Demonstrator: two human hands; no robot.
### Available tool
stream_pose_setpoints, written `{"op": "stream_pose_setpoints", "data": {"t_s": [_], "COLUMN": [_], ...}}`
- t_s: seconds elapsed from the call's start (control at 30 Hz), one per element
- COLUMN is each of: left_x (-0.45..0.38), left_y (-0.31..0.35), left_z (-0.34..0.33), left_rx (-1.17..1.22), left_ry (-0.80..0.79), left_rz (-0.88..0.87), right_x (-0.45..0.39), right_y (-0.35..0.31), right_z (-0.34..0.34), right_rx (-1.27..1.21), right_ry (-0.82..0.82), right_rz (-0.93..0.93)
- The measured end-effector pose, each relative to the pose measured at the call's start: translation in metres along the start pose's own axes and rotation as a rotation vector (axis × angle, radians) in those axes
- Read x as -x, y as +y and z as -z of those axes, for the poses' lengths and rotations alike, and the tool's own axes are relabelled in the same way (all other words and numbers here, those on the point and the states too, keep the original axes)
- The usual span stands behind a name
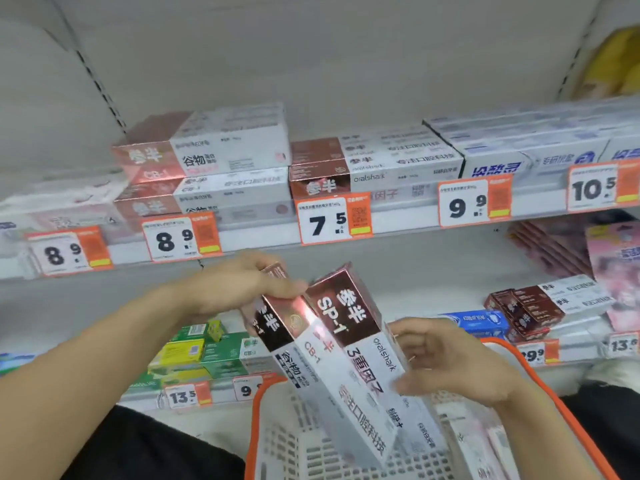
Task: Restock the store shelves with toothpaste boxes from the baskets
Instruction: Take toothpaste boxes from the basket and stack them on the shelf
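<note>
Your left hand [242,285] gripping the top ends of two toothpaste boxes [332,355], your right hand [446,362] loose-fingered beside them, white basket [294,441] just below, stocked shelf [263,237] above both hands

The front box [341,311] held over the basket reads "SP-1" and "oralshark"; the box beside it [304,355] reads "CB-1". On the upper shelf, a stacked box [377,176] at the front edge also shows "oralshark". Price tags along that shelf's front edge read 8.9 [65,252], 8.9 [180,237], 7.5 [332,221], 9.9 [472,202] and 10.5 [599,187]. A lower shelf tag reads 13.5 [187,394].
</note>
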State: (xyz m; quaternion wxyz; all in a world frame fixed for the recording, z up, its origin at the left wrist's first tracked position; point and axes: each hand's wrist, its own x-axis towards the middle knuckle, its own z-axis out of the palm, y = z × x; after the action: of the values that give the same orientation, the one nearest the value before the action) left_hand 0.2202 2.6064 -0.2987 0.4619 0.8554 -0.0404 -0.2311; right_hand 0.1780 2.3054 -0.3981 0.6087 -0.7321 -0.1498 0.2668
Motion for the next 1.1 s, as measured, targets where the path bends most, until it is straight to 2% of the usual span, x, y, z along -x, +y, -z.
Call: {"op": "stream_pose_setpoints", "data": {"t_s": [0.13, 0.3, 0.4, 0.43, 0.53, 0.6, 0.67, 0.8, 1.1], "left_x": [0.012, 0.016, 0.012, 0.01, 0.004, 0.0, -0.005, -0.013, -0.019], "left_y": [0.009, 0.018, 0.021, 0.022, 0.024, 0.027, 0.028, 0.03, 0.027], "left_z": [0.019, 0.024, 0.026, 0.026, 0.025, 0.024, 0.022, 0.019, 0.023], "left_rx": [0.236, 0.407, 0.482, 0.508, 0.593, 0.61, 0.621, 0.604, 0.592], "left_ry": [0.117, 0.276, 0.356, 0.377, 0.436, 0.441, 0.42, 0.403, 0.389], "left_rz": [-0.2, -0.357, -0.379, -0.375, -0.362, -0.356, -0.343, -0.333, -0.325], "right_x": [0.018, 0.029, 0.017, 0.007, -0.046, -0.092, -0.136, -0.202, -0.263], "right_y": [-0.067, -0.162, -0.225, -0.243, -0.284, -0.296, -0.298, -0.289, -0.239], "right_z": [0.005, 0.024, 0.04, 0.047, 0.069, 0.089, 0.109, 0.137, 0.164], "right_rx": [0.161, 0.396, 0.767, 0.92, 1.323, 1.457, 1.463, 1.375, 1.073], "right_ry": [0.112, 0.316, 0.482, 0.535, 0.676, 0.667, 0.612, 0.548, 0.372], "right_rz": [0.203, 0.408, 0.464, 0.432, 0.189, 0.032, -0.072, -0.163, -0.215]}}
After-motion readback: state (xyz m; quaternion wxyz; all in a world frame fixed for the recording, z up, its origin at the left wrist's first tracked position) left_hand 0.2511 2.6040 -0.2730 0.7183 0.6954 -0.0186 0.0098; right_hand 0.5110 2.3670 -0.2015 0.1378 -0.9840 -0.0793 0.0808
